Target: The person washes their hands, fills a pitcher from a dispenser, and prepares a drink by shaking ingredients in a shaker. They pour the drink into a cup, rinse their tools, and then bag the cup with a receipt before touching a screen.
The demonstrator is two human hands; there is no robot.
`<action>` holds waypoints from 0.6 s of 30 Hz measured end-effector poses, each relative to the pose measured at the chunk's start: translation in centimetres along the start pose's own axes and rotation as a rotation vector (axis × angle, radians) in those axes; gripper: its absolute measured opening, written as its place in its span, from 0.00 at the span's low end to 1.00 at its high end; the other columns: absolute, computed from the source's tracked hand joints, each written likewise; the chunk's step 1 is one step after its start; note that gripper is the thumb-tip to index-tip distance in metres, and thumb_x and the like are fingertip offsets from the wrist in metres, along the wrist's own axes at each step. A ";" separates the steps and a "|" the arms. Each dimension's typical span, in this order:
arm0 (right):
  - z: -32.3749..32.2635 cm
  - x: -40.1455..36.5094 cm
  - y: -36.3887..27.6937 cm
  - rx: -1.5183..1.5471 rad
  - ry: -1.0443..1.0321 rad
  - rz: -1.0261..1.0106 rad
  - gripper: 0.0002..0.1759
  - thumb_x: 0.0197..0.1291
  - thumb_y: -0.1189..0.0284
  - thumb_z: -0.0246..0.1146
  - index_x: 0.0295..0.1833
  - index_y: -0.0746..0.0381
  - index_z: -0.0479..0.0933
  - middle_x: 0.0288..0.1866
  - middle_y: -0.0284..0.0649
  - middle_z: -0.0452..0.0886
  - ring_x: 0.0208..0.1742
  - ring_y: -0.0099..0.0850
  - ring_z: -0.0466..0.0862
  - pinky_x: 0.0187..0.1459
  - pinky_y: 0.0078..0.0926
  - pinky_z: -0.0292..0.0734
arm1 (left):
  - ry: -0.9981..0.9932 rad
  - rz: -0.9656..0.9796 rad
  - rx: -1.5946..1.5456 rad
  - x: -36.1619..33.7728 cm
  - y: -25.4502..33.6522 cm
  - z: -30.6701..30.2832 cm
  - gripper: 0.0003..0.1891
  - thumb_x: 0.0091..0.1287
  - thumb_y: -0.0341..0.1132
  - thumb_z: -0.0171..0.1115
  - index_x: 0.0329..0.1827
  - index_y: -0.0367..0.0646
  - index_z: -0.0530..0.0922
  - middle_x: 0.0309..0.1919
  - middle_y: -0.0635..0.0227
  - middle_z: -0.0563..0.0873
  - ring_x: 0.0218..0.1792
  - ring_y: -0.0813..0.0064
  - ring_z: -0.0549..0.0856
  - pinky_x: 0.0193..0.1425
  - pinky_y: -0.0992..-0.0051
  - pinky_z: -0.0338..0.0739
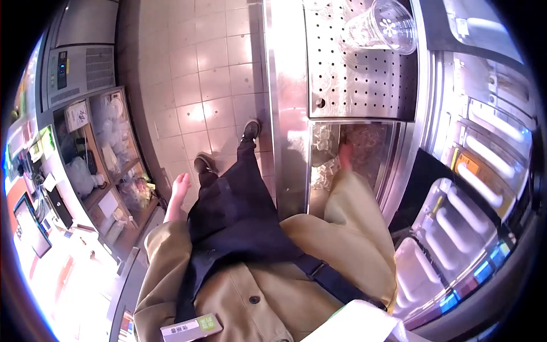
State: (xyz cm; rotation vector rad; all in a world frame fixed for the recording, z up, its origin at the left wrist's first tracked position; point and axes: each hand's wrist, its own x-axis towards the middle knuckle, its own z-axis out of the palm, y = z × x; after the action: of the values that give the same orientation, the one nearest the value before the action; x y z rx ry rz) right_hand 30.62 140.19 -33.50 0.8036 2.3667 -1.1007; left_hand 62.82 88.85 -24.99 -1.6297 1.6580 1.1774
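My left hand (182,186) hangs free beside my dark apron, over the tiled floor. Its fingers are loosely bent, and nothing is in it. My right hand (345,155) is down inside a steel bin (391,149) set in the counter. Ice (323,171) lies on the left side of that bin, next to my hand. The fingers there are blurred and partly hidden, so their grip does not show. Beyond the bin, a clear plastic cup (383,27) with a white flower-like mark lies tilted on a perforated metal drain tray (356,85).
A steel counter edge (288,102) runs along my right side. Upright machines with white handles (484,185) stand farther right. On the left are shelves (105,154) holding bags and a bright worktop with a tablet (32,225). Between them lies a tiled floor (196,68).
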 end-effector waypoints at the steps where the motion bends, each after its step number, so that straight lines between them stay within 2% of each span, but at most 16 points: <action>1: -0.1 -0.2 -0.1 0.111 -0.003 -0.024 0.12 0.59 0.67 0.55 0.42 0.64 0.75 0.33 0.38 0.77 0.33 0.29 0.75 0.34 0.29 0.71 | -0.052 0.045 0.034 -0.9 2.4 0.3 0.23 0.63 0.48 0.50 0.55 0.40 0.70 0.35 0.67 0.80 0.32 0.78 0.78 0.36 0.78 0.71; 2: -0.4 -0.4 -0.1 0.205 -0.005 -0.051 0.12 0.59 0.67 0.55 0.42 0.64 0.75 0.33 0.37 0.77 0.32 0.28 0.75 0.34 0.28 0.71 | -0.105 0.093 0.063 -1.5 4.6 0.5 0.24 0.62 0.46 0.52 0.54 0.38 0.70 0.38 0.64 0.81 0.36 0.74 0.80 0.42 0.76 0.73; 4: -1.6 -1.3 0.3 0.354 -0.002 -0.092 0.11 0.60 0.67 0.55 0.41 0.64 0.75 0.32 0.35 0.77 0.30 0.25 0.75 0.32 0.26 0.70 | -0.093 0.264 0.144 0.5 6.2 1.4 0.22 0.60 0.45 0.55 0.52 0.39 0.73 0.33 0.61 0.82 0.34 0.73 0.81 0.41 0.74 0.73; 6: -3.4 -2.8 0.5 0.467 0.001 -0.117 0.11 0.60 0.68 0.55 0.41 0.64 0.75 0.31 0.34 0.77 0.29 0.23 0.74 0.31 0.24 0.70 | 0.028 0.485 0.141 1.9 8.2 2.3 0.18 0.58 0.44 0.57 0.44 0.39 0.76 0.29 0.59 0.81 0.33 0.70 0.81 0.40 0.73 0.73; 7: -4.6 -3.6 0.4 0.481 -0.003 -0.095 0.08 0.63 0.70 0.52 0.40 0.61 0.75 0.29 0.30 0.76 0.25 0.19 0.72 0.26 0.18 0.66 | 0.026 0.592 0.137 2.3 9.3 2.4 0.15 0.58 0.42 0.57 0.39 0.38 0.76 0.27 0.61 0.81 0.31 0.73 0.79 0.38 0.74 0.72; 8: -5.5 -6.7 -2.3 0.604 0.013 -0.036 0.08 0.62 0.69 0.53 0.40 0.60 0.75 0.26 0.28 0.75 0.21 0.18 0.70 0.24 0.17 0.64 | 0.023 0.703 0.135 2.4 10.8 2.4 0.12 0.58 0.39 0.57 0.33 0.36 0.77 0.26 0.62 0.80 0.29 0.76 0.78 0.36 0.74 0.71; 10: -6.8 -8.6 -1.8 0.652 0.043 -0.015 0.09 0.62 0.68 0.53 0.40 0.61 0.74 0.26 0.31 0.76 0.21 0.21 0.72 0.23 0.18 0.65 | 0.038 0.850 0.282 0.6 14.4 1.8 0.16 0.58 0.42 0.56 0.23 0.36 0.75 0.22 0.60 0.79 0.26 0.74 0.77 0.31 0.72 0.70; 11: -6.8 -9.8 -1.6 0.740 0.103 -0.093 0.11 0.63 0.67 0.51 0.41 0.64 0.73 0.26 0.34 0.77 0.19 0.25 0.73 0.21 0.20 0.66 | 0.075 0.878 0.297 -0.8 15.9 1.7 0.19 0.59 0.45 0.54 0.23 0.36 0.75 0.19 0.59 0.77 0.24 0.73 0.76 0.30 0.71 0.69; 12: -7.8 -11.1 -0.8 0.592 0.103 -0.138 0.12 0.63 0.68 0.50 0.43 0.66 0.73 0.29 0.39 0.78 0.22 0.27 0.76 0.22 0.21 0.69 | 0.112 0.911 0.319 -2.2 17.1 1.4 0.21 0.60 0.48 0.52 0.23 0.36 0.75 0.17 0.59 0.76 0.22 0.71 0.76 0.28 0.70 0.68; 13: -8.3 -13.5 -1.0 0.608 0.108 -0.138 0.12 0.63 0.68 0.49 0.43 0.66 0.73 0.29 0.39 0.78 0.23 0.28 0.77 0.23 0.22 0.71 | -0.060 0.789 0.209 -3.2 18.2 0.9 0.27 0.63 0.54 0.47 0.24 0.34 0.75 0.18 0.61 0.76 0.23 0.71 0.76 0.30 0.70 0.68; 14: -9.1 -15.4 -0.9 0.630 0.122 -0.140 0.13 0.63 0.69 0.49 0.44 0.66 0.73 0.29 0.40 0.79 0.24 0.28 0.78 0.24 0.23 0.72 | -0.125 0.740 0.183 -3.0 18.7 1.5 0.31 0.65 0.57 0.41 0.24 0.35 0.76 0.23 0.61 0.78 0.29 0.71 0.76 0.37 0.71 0.69; 15: -9.9 -19.0 -2.4 0.644 0.131 -0.089 0.13 0.63 0.70 0.48 0.47 0.66 0.72 0.35 0.42 0.79 0.31 0.28 0.80 0.28 0.25 0.76 | -0.179 0.795 0.148 -2.9 19.0 2.0 0.32 0.65 0.58 0.38 0.24 0.35 0.76 0.25 0.62 0.79 0.32 0.72 0.76 0.42 0.72 0.68; 16: -10.2 -21.3 -2.5 0.790 0.120 -0.160 0.16 0.62 0.69 0.49 0.51 0.67 0.70 0.42 0.42 0.78 0.37 0.29 0.80 0.32 0.26 0.78 | -0.249 0.855 0.126 -2.9 19.4 2.7 0.34 0.65 0.60 0.35 0.24 0.36 0.77 0.28 0.62 0.80 0.36 0.72 0.76 0.46 0.72 0.68; 17: -9.5 -22.2 -0.4 0.687 0.283 -0.210 0.18 0.61 0.68 0.50 0.53 0.67 0.69 0.46 0.41 0.77 0.42 0.29 0.79 0.36 0.27 0.78 | -0.342 0.904 0.044 -2.8 20.0 3.6 0.35 0.66 0.61 0.32 0.31 0.37 0.78 0.32 0.62 0.81 0.38 0.71 0.76 0.51 0.73 0.66; 18: -10.5 -25.1 -1.6 0.824 0.149 -0.194 0.19 0.59 0.67 0.54 0.53 0.67 0.69 0.45 0.40 0.77 0.42 0.29 0.79 0.37 0.27 0.78 | -0.309 0.993 0.075 -6.6 21.3 3.4 0.33 0.66 0.59 0.33 0.40 0.37 0.77 0.38 0.62 0.80 0.40 0.71 0.76 0.52 0.73 0.66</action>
State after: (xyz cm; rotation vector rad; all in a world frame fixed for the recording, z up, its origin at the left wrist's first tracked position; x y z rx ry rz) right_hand 47.22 139.44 -11.86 0.9342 2.0969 -2.2259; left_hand 42.30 92.88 -16.43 -0.4583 2.3019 1.6522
